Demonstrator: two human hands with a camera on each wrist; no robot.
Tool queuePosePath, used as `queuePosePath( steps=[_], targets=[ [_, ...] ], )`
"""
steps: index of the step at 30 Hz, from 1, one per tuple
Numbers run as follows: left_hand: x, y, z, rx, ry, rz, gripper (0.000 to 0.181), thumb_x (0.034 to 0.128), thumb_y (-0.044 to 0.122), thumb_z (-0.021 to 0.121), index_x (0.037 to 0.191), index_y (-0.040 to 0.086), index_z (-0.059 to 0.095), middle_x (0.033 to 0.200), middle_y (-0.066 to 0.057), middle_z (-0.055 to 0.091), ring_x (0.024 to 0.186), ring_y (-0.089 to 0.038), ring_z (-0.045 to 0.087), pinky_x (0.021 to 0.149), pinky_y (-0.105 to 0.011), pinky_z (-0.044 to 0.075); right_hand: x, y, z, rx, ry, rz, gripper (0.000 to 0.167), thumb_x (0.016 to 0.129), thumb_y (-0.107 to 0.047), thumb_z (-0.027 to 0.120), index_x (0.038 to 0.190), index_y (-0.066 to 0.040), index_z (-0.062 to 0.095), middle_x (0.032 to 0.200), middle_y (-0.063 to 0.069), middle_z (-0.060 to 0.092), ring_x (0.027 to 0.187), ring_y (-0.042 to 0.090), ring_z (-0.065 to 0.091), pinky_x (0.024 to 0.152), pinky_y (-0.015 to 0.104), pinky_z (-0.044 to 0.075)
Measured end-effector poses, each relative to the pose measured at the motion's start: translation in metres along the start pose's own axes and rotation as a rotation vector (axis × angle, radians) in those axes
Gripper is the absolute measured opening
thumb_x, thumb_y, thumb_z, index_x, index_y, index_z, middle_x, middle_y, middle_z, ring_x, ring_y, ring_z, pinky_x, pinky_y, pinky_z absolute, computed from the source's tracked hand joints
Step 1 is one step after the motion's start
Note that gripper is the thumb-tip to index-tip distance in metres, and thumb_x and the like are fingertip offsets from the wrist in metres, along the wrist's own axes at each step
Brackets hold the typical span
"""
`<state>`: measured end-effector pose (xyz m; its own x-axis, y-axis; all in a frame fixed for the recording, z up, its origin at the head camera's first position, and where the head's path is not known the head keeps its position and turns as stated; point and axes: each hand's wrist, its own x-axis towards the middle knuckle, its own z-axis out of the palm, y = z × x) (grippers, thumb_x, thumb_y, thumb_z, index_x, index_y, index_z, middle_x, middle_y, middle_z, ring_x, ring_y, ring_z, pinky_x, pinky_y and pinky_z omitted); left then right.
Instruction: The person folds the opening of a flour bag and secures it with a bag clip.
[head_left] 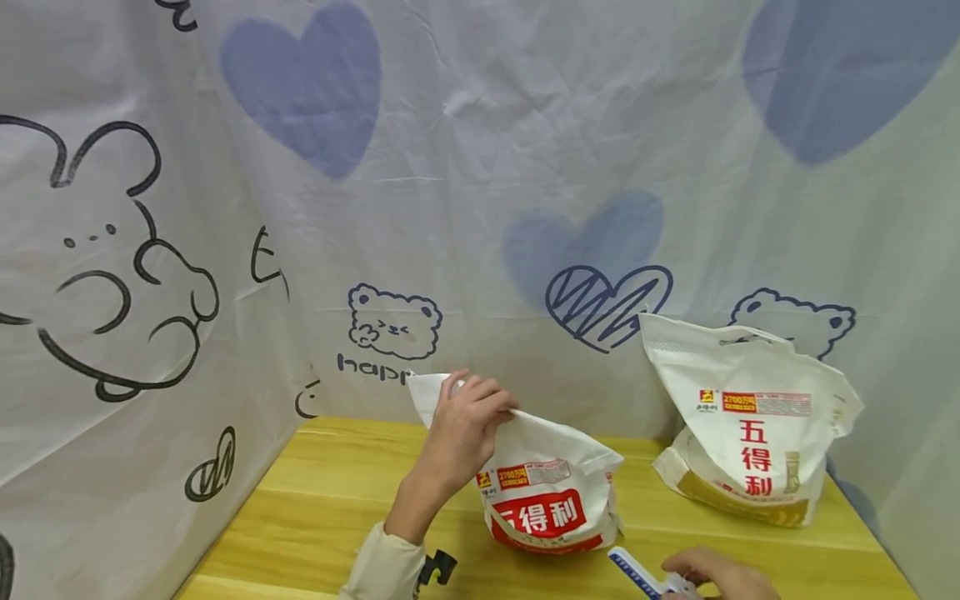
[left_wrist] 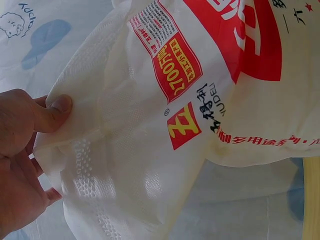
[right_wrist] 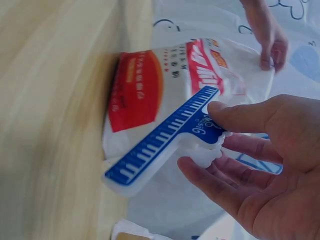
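Holding up the top of a white flour bag (head_left: 558,454) seems to be the step in hand, with a clip (right_wrist: 165,135) kept ready beside it. The left hand (head_left: 467,417) pinches the bag's upper edge near its left corner, thumb on the printed face and the other fingers behind; the bag's base rests on the table (head_left: 300,508), toward the middle. The right hand (head_left: 720,573) is partly curled, thumb and fingers gripping the clip by its handle, with the long blue-and-white bar pointing away from the palm. The clip appears apart from the bag, low and near its right front; whether its bar is parted cannot be told. As a judgement, the next move calls for the left hand to keep the bag's top flat and steady, and for the clip to be lifted and turned in line with that edge. A second flour bag (head_left: 757,408) stands to the right, a strip of bare wood between the two, so the right hand does best to work from the front. The hanging cloth (head_left: 450,225) rises close behind the table's back edge, leaving little depth there. More bare wood shows to the left, partly crossed by the left forearm, before the table's slanting left edge.
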<state>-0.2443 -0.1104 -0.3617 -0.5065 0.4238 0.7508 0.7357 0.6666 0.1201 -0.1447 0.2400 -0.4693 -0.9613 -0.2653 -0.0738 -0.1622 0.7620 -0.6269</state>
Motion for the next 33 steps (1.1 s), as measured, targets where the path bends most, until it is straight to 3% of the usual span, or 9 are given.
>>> queuePosePath(
  steps=[5, 10, 18, 28, 33],
  targets=[
    [-0.001, 0.001, 0.000, 0.004, -0.006, -0.003, 0.015, 0.0890, 0.004, 0.078, 0.097, 0.016, 0.076, 0.094, 0.006, 0.070, 0.095, -0.016, 0.061, 0.111, -0.055, 0.036, -0.012, -0.029, -0.012, 0.031, 0.127, 0.014, 0.029, 0.086, -0.032, 0.083, 0.105, -0.013, 0.072, 0.094, -0.006, 0.063, 0.082, 0.003, 0.062, 0.065, 0.022, 0.057],
    [0.000, 0.000, 0.000, 0.005, -0.002, 0.002, 0.014, 0.0889, 0.004, 0.078, 0.096, 0.016, 0.076, 0.094, 0.005, 0.070, 0.094, -0.016, 0.061, 0.111, -0.056, 0.036, -0.013, -0.034, -0.018, 0.028, 0.175, 0.004, 0.030, 0.084, -0.031, 0.085, 0.104, -0.014, 0.071, 0.095, -0.004, 0.062, 0.083, 0.004, 0.060, 0.066, 0.025, 0.060],
    [-0.001, 0.000, 0.000, -0.001, 0.001, 0.000, 0.016, 0.0886, 0.003, 0.078, 0.097, 0.016, 0.076, 0.094, 0.006, 0.070, 0.094, -0.016, 0.061, 0.110, -0.057, 0.036, -0.012, -0.046, -0.026, 0.003, 0.284, 0.052, 0.030, 0.079, -0.025, 0.089, 0.102, -0.016, 0.072, 0.095, -0.002, 0.059, 0.082, 0.011, 0.058, 0.067, 0.027, 0.061],
    [-0.001, 0.001, 0.001, -0.006, 0.015, 0.005, 0.018, 0.0878, 0.002, 0.079, 0.096, 0.018, 0.076, 0.095, 0.007, 0.070, 0.095, -0.016, 0.060, 0.112, -0.057, 0.035, -0.009, -0.060, -0.043, -0.049, 0.395, -0.067, 0.027, 0.081, -0.018, 0.088, 0.103, -0.016, 0.072, 0.102, -0.001, 0.060, 0.091, 0.018, 0.061, 0.068, 0.031, 0.061],
    [-0.001, 0.001, 0.002, 0.002, 0.019, 0.004, 0.019, 0.0875, 0.001, 0.079, 0.096, 0.018, 0.076, 0.095, 0.006, 0.070, 0.095, -0.017, 0.060, 0.113, -0.056, 0.034, -0.004, -0.069, -0.052, -0.141, 0.493, -0.164, 0.028, 0.080, -0.018, 0.089, 0.102, -0.022, 0.072, 0.100, -0.007, 0.062, 0.087, 0.013, 0.061, 0.072, 0.028, 0.059]
  ],
)
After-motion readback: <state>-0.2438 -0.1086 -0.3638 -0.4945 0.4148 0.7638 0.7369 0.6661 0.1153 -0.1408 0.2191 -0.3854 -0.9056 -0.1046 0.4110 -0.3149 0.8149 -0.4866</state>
